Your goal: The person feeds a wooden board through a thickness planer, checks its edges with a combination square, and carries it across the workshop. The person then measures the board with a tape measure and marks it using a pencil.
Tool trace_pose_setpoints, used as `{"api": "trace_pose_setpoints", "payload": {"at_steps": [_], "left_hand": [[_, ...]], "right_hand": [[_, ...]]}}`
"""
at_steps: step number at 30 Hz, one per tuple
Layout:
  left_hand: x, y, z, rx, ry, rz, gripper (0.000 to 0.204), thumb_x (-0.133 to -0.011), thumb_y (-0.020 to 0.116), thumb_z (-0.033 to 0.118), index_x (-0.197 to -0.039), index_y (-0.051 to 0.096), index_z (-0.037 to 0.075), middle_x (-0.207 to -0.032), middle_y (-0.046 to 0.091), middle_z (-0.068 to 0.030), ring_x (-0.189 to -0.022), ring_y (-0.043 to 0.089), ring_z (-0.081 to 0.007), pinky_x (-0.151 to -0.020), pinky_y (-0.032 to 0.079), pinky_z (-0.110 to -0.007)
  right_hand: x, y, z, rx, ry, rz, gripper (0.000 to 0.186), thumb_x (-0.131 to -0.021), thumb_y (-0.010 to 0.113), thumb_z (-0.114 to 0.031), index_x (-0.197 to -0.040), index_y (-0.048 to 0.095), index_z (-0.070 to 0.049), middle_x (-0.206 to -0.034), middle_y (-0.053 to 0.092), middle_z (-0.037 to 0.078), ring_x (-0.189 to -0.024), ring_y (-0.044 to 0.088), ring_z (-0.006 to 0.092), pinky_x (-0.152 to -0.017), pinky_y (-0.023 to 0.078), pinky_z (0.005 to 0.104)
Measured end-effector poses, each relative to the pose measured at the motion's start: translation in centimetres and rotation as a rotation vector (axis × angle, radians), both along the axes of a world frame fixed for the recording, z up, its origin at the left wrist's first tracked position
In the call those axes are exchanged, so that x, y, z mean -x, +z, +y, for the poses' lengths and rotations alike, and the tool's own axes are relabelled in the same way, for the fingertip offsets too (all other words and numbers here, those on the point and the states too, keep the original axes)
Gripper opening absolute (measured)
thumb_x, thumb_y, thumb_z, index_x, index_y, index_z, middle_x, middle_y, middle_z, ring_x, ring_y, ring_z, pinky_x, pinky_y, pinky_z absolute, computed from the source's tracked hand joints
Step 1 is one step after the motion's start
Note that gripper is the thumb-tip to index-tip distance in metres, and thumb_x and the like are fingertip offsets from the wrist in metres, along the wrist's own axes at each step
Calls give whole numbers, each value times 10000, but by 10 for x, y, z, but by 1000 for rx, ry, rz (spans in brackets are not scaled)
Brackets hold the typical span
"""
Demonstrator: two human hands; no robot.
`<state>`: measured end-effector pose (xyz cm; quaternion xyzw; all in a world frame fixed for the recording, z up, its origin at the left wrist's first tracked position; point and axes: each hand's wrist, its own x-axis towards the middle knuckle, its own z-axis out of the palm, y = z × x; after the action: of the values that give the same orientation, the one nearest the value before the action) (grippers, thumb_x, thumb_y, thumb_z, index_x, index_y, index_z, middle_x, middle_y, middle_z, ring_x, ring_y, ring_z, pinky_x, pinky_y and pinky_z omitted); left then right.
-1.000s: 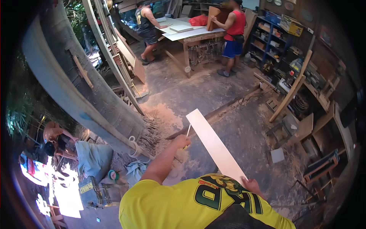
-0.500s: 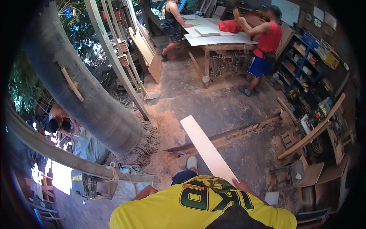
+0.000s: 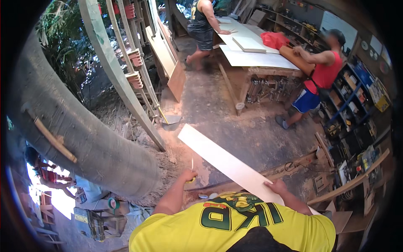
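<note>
A long, pale wooden board [image 3: 224, 159] slants across in front of me, its far end up and to the left. My right hand [image 3: 276, 187] grips its right edge near my body, fingers closed over the face. Off the board's left side, my left hand [image 3: 189, 175] is closed around a small yellow tape measure [image 3: 191, 180]. From that hand a short pale strip of tape [image 3: 192, 163] points upward, apart from the board. The board's near end is partly hidden by my yellow shirt.
A thick tree trunk [image 3: 96, 147] and an upright post [image 3: 121, 80] stand at the left. A low timber beam [image 3: 289, 166] crosses the floor. Beyond is a workbench [image 3: 262, 70] with two people beside it. Shelves [image 3: 350, 90] and a curved wooden piece [image 3: 352, 178] are at the right.
My left arm has come forward, bringing the tape measure into view. The board has swung leftward at its far end. My view has shifted, and the person in red has lowered their arms.
</note>
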<state>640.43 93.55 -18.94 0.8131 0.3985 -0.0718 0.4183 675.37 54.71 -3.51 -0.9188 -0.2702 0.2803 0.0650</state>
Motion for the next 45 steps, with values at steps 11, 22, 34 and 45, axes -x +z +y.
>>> {"api": "trace_pose_setpoints", "payload": {"at_steps": [11, 22, 34, 45], "left_hand": [[-212, 102, 156, 691, 523, -711, 418, -914, 631, 292, -1180, 582, -27, -1042, 645, -98, -928, 568, -129, -830, 442, -282], [-338, 238, 385, 249, 602, -912, 315, -879, 637, 178, -1109, 609, -35, -1000, 656, -73, -898, 584, -123, -830, 457, -286], [-357, 371, 699, -197, 467, -1136, 377, -827, 658, 258, -1055, 618, -39, -1003, 639, -76, -940, 564, -142, -864, 424, -286], [-417, 468, 966, -371, 437, -1181, 271, -807, 696, 203, -958, 630, -12, -898, 603, -24, -849, 532, -107, -780, 419, -256]], "right_hand": [[-161, -19, 276, -232, 16, 251, 500, -767, 678, -534, -894, 722, -53, -786, 688, 156, -728, 672, 280, -675, 502, 390], [-269, 4, 619, -610, 218, 309, 489, -758, 656, -534, -938, 697, -82, -841, 676, 159, -783, 656, 313, -696, 491, 414], [-265, 77, 984, -902, 306, 483, 326, -794, 683, -318, -865, 629, -4, -732, 602, 99, -699, 571, 163, -654, 464, 334], [-306, 168, 1297, -1258, 366, 430, 539, -839, 596, -514, -798, 600, 24, -672, 548, 50, -673, 517, 118, -632, 448, 311]]}}
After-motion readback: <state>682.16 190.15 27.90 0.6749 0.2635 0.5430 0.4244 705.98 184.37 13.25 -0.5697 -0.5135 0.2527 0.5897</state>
